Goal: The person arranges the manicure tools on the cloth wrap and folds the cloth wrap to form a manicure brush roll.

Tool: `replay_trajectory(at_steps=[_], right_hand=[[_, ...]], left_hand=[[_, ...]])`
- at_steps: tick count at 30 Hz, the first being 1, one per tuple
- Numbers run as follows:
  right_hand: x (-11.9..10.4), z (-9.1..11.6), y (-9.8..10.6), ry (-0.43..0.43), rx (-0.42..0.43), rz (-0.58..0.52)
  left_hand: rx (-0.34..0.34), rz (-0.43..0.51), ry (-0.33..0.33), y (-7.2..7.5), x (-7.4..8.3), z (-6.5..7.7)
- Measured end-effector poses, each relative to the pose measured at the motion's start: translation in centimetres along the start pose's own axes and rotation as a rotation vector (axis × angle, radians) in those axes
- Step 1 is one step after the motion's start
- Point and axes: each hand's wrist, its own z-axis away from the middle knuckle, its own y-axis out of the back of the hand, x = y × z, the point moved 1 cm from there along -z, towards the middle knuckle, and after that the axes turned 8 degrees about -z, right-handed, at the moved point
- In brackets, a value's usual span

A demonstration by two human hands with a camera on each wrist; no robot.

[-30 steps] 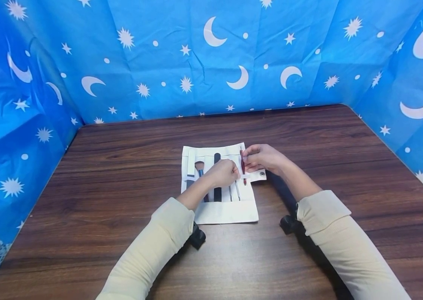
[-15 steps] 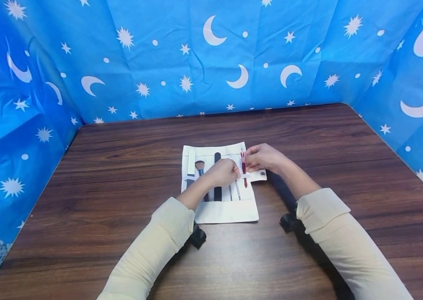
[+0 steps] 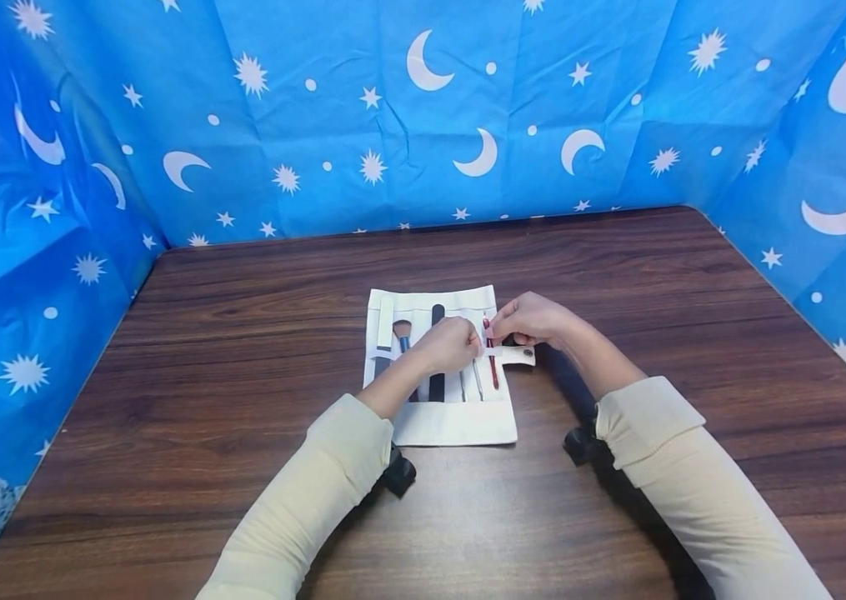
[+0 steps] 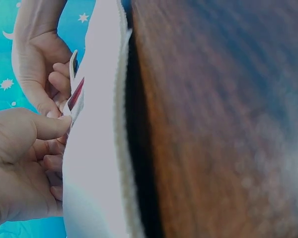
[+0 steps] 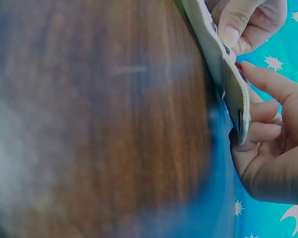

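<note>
Over the last second the red tool (image 3: 493,373) slides down through the strap (image 3: 493,352) at the right side of the case (image 3: 460,423), and its lower end now reaches farther below the strap. The right hand (image 3: 538,319) follows it down. The strap therefore seems to hold the tool lower, near the case's right edge.

The right hand pinches the tool's upper part between thumb and forefinger; its other fingers curl close to the tab (image 3: 520,357), though I cannot tell whether they touch it. The left hand (image 3: 453,344) pinches the strap's edge with its thumb pressed against a finger, the rest curled in.

Left of centre on the case lie a white strip (image 3: 385,323) and a brush (image 3: 402,329); a black file (image 3: 437,388) lies near the middle, with two thin rods (image 3: 478,379) to its right. The left hand and wrist cover parts of these, so their full shapes stay hidden. The tab juts from the case's right edge, under the right hand.
</note>
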Motion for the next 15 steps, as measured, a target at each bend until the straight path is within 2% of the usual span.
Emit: replay_trajectory(at_steps=[9, 15], right_hand=[[-0.24, 0.55, -0.33, -0.037, -0.031, 0.123], [-0.3, 0.71, -0.36, -0.033, -0.012, 0.143]], left_hand=[[0.005, -0.005, -0.008, -0.21, -0.3, -0.33], [-0.009, -0.001, 0.017, -0.23, -0.2, -0.35]])
